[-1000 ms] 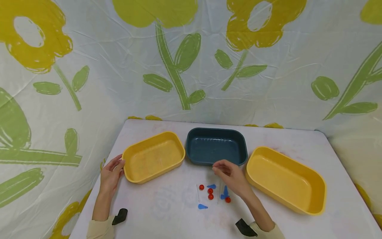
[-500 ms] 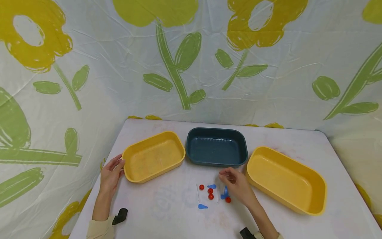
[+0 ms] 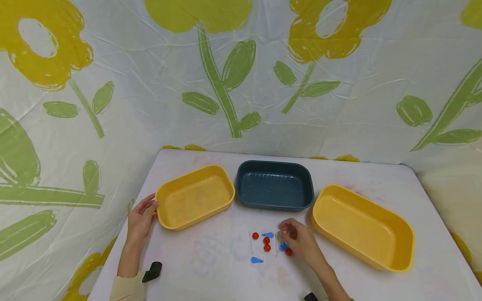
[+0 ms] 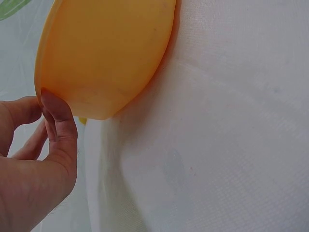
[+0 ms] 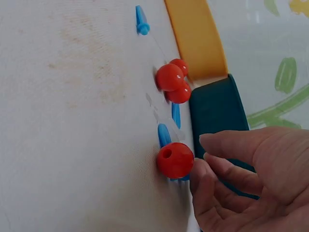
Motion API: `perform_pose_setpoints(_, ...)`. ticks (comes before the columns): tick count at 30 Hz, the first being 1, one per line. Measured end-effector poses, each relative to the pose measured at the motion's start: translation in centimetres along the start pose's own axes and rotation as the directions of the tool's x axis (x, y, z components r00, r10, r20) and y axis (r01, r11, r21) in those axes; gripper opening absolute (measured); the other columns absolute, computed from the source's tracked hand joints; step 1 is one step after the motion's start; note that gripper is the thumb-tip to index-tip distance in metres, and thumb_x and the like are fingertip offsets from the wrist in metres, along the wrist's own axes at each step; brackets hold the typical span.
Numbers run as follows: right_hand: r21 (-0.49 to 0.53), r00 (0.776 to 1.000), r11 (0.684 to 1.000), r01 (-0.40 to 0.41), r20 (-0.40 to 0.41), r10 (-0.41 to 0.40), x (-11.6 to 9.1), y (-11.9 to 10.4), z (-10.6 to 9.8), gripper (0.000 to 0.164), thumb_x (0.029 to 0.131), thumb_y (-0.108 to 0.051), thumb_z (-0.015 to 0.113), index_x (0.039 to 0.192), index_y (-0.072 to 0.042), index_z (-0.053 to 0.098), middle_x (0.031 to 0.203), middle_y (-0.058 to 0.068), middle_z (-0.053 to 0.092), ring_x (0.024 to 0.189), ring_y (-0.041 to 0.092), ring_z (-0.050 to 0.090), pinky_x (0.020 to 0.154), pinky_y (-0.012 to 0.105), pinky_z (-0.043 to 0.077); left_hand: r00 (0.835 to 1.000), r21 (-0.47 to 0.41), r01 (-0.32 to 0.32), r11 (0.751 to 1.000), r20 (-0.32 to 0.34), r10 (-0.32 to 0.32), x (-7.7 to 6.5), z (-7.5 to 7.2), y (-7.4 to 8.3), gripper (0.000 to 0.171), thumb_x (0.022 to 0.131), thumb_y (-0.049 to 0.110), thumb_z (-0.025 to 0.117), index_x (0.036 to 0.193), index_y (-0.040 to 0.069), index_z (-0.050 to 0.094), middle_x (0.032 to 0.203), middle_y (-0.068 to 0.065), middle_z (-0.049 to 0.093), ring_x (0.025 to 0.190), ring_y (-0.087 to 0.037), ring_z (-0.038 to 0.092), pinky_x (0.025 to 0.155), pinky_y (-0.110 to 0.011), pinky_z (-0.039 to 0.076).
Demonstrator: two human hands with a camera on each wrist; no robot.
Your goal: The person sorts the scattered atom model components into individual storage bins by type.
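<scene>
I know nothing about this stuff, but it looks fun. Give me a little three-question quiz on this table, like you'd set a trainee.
1. What colour is the middle tray? a) yellow b) dark blue-green c) red
2. True or false: four red balls lie on the tabletop, outside the trays.
3. Which tray is the left grip touching?

Key: 1. b. 2. True. 3. The left yellow tray.

White table (image 3: 196, 278), flowered backdrop (image 3: 271, 98) (creased).
</scene>
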State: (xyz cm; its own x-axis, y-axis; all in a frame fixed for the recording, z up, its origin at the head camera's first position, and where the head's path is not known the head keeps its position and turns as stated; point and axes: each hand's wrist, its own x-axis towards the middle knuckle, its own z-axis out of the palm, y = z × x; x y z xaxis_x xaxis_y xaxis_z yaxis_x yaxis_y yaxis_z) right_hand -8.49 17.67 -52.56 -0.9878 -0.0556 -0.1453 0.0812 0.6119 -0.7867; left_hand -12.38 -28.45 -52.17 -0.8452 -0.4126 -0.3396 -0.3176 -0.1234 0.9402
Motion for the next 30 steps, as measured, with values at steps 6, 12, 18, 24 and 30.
perform_pose_setpoints(6, -0.068, 1.0, 0.998, -0.018, 0.013, 0.019, 0.0, -0.3, 0.0, 0.026, 0.077, -0.008, 0.078, 0.1, -0.011, 0.065, 0.086, -0.001, 0.06, 0.074, 0.014, 0.052, 0.068, 0.02, 0.049, 1.0, -0.003, -0.013, 1.0, 0.002, 0.013, 0.1, 0.1, 0.0, 0.049, 0.087, 0.026, 0.069, 0.132, 0.013, 0.055, 0.108, -0.001, 0.054, 0.08, -0.012, 0.058, 0.067, -0.016, 0.052)
perform_pose_setpoints(12, -0.116, 0.999, 0.993, -0.002, 0.036, 0.006, 0.1, -0.4, 0.0, 0.025, 0.076, -0.007, 0.079, 0.097, -0.012, 0.066, 0.083, -0.003, 0.059, 0.073, 0.013, 0.051, 0.069, 0.022, 0.049, 1.0, 0.003, -0.004, 1.0, 0.001, 0.004, 0.1, 0.0, -0.1, 0.049, 0.087, 0.027, 0.069, 0.132, 0.014, 0.055, 0.109, -0.001, 0.053, 0.08, -0.011, 0.057, 0.067, -0.016, 0.052)
perform_pose_setpoints(18, -0.176, 0.997, 0.984, 0.015, 0.082, -0.001, 0.4, -0.8, 0.0, 0.022, 0.077, -0.01, 0.078, 0.096, -0.013, 0.067, 0.08, -0.006, 0.059, 0.072, 0.011, 0.051, 0.069, 0.022, 0.05, 1.0, 0.01, 0.004, 1.0, -0.005, -0.004, 0.1, 0.0, -0.1, 0.048, 0.088, 0.027, 0.068, 0.132, 0.015, 0.055, 0.11, -0.001, 0.053, 0.082, -0.012, 0.058, 0.068, -0.016, 0.052)
perform_pose_setpoints(24, -0.205, 0.994, 0.979, 0.015, 0.107, 0.007, 0.8, -1.6, 0.0, 0.017, 0.078, -0.01, 0.077, 0.092, -0.011, 0.066, 0.077, -0.005, 0.06, 0.07, 0.012, 0.051, 0.067, 0.023, 0.051, 1.0, 0.011, 0.002, 1.0, -0.01, -0.002, 0.1, 0.0, -0.2, 0.048, 0.088, 0.027, 0.068, 0.132, 0.015, 0.055, 0.11, -0.001, 0.053, 0.08, -0.01, 0.057, 0.068, -0.015, 0.051)
perform_pose_setpoints(30, -0.209, 0.993, 0.978, -0.004, 0.117, 0.029, 1.2, -1.9, 0.3, 0.017, 0.078, -0.009, 0.077, 0.09, -0.011, 0.065, 0.076, -0.004, 0.059, 0.069, 0.012, 0.051, 0.067, 0.024, 0.051, 1.0, -0.001, 0.004, 1.0, -0.007, -0.004, 0.1, 0.0, -0.1, 0.049, 0.087, 0.027, 0.069, 0.133, 0.015, 0.055, 0.11, 0.0, 0.054, 0.079, -0.01, 0.058, 0.068, -0.016, 0.052)
